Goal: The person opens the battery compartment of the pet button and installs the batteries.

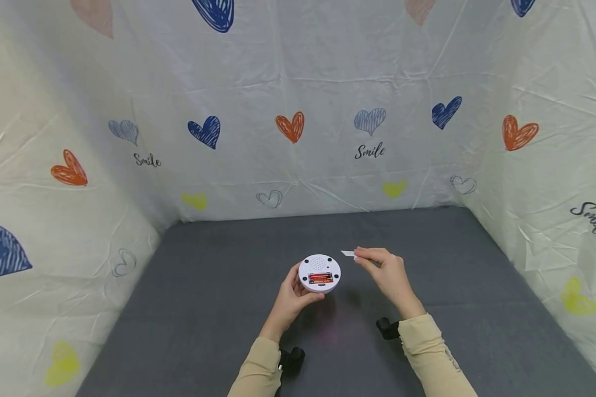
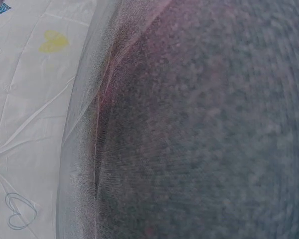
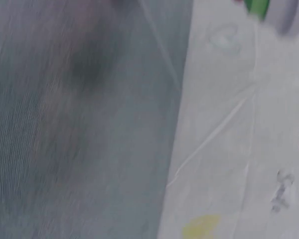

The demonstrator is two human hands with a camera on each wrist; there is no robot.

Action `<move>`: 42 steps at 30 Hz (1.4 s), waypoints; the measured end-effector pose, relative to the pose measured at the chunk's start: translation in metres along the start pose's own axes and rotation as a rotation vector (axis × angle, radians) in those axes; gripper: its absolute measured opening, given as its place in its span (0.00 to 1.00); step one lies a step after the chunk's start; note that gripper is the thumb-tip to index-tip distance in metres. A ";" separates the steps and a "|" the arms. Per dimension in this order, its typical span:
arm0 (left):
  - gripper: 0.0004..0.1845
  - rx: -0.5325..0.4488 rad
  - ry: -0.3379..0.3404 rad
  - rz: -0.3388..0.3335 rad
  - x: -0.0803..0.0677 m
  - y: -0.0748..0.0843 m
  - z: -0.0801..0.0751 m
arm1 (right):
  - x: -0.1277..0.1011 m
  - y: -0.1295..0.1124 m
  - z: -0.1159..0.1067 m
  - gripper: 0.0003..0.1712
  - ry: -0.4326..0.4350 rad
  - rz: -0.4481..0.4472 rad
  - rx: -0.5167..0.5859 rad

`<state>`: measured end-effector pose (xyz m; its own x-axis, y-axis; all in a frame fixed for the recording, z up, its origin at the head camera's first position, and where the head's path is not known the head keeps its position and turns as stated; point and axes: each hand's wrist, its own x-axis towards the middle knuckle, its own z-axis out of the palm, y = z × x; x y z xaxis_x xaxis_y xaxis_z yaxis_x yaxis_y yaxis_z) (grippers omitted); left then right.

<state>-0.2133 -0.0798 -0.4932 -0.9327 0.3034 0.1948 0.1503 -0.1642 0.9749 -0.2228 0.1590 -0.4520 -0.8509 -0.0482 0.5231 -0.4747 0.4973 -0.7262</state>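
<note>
Two hands at work above the middle of a grey tabletop (image 1: pixel 203 286), seen whole only from the head view. Left hand (image 1: pixel 292 298) curled round the near-left edge of a round white device (image 1: pixel 319 272), held up off the cloth with its underside turned toward the camera: speaker holes on the far half, an open battery bay on the near half with red-orange batteries (image 1: pixel 320 279) showing, small dark feet near the rim. Right hand (image 1: pixel 384 273) just right of the device, fingertips pinching a small flat white cover (image 1: pixel 348 253) that sticks out to the left, a little above and to the right of the device, not touching it. Cream sleeves on both forearms, with dark wrist-mounted gear beneath each.

Around three sides, a crinkled white backdrop (image 1: pixel 328 71) printed with blue, orange and yellow hearts and the word "Smile".

Left wrist view: blurred grey cloth filling most of the frame, backdrop on the left with a yellow heart, a green sliver at the top-left edge; no clear sight of fingers or device. Right wrist view: equally blurred, grey cloth on the left, backdrop on the right, a green and white shape in the top-right corner, too smeared to identify. Grip of either hand readable from the head view alone.
</note>
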 end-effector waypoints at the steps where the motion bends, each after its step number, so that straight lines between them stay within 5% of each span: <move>1: 0.45 0.001 0.000 0.000 0.001 -0.003 -0.001 | 0.000 -0.004 0.003 0.10 -0.002 -0.025 0.000; 6: 0.45 -0.011 -0.009 0.011 0.006 -0.018 -0.003 | -0.003 -0.017 0.017 0.12 -0.042 -0.090 0.023; 21: 0.44 -0.041 -0.033 0.078 0.007 -0.019 -0.005 | -0.015 -0.035 0.037 0.11 -0.131 -0.236 0.040; 42: 0.44 -0.025 0.011 0.076 0.004 -0.019 -0.004 | -0.026 -0.041 0.055 0.10 0.018 -0.375 -0.141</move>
<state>-0.2208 -0.0794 -0.5114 -0.9225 0.2791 0.2667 0.2125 -0.2095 0.9544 -0.1937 0.0922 -0.4597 -0.6197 -0.2345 0.7490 -0.7152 0.5618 -0.4158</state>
